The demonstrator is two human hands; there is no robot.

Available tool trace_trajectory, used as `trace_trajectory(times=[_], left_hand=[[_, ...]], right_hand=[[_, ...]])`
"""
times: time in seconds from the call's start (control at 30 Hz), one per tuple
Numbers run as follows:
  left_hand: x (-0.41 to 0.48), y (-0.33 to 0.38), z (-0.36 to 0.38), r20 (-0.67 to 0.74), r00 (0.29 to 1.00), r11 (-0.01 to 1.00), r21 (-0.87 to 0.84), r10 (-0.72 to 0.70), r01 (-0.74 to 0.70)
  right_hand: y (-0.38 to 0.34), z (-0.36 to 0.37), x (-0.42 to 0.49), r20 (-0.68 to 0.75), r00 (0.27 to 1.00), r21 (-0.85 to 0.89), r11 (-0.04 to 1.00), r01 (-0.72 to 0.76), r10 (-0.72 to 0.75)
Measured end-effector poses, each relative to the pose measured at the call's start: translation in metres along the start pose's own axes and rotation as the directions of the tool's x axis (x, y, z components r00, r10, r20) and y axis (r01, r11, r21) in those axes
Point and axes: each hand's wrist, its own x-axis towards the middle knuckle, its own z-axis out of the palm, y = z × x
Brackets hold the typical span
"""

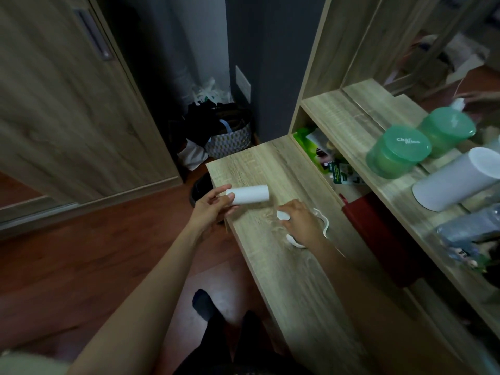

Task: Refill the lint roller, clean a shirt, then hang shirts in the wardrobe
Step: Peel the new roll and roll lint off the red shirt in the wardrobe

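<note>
My left hand (209, 209) holds a white cylindrical refill roll (250, 194) by its left end, just above the near-left corner of the wooden desk (284, 266). To its right, my right hand (300, 221) rests on the desk over the white lint roller handle (322, 217), fingers curled around it; only white curved pieces stick out from under the hand. No shirt is in view. The wooden wardrobe door (67, 117) with a grey recessed handle fills the left.
A shelf (359, 125) right of the desk carries two green lidded jars (400, 150) and a white cylinder (457, 180). Packets and a red box (378, 234) sit beneath it. Bags (224, 131) crowd the floor corner behind the desk. My dark-socked foot (203, 304) stands on the wood floor.
</note>
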Motion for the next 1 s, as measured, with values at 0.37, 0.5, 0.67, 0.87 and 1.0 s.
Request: trace_trajectory(times=[0.37,0.5,0.67,0.87,1.0], left_hand=[[0.006,0.003,0.004,0.019,1.0,1.0,0.01,-0.024,0.024],[0.007,0.005,0.004,0.03,0.999,0.999,0.018,-0.039,0.038],[0.007,0.006,0.005,0.025,0.999,0.999,0.029,-0.038,0.038],[0.007,0.001,0.013,0.127,0.989,0.939,0.343,-0.072,0.024],[0.007,0.003,0.025,0.28,0.959,0.707,0.685,-0.035,-0.174]], right_hand=[[-0.048,-0.028,0.01,0.074,0.958,0.934,0.319,-0.164,0.277],[-0.051,-0.025,0.009,0.094,0.953,0.954,0.248,-0.17,0.29],[-0.056,-0.025,0.005,0.027,0.95,0.954,0.277,-0.118,0.311],[-0.058,-0.027,0.002,-0.004,0.953,0.975,0.214,-0.064,0.302],[-0.051,-0.037,0.004,0.007,0.967,0.966,0.248,-0.072,0.253]])
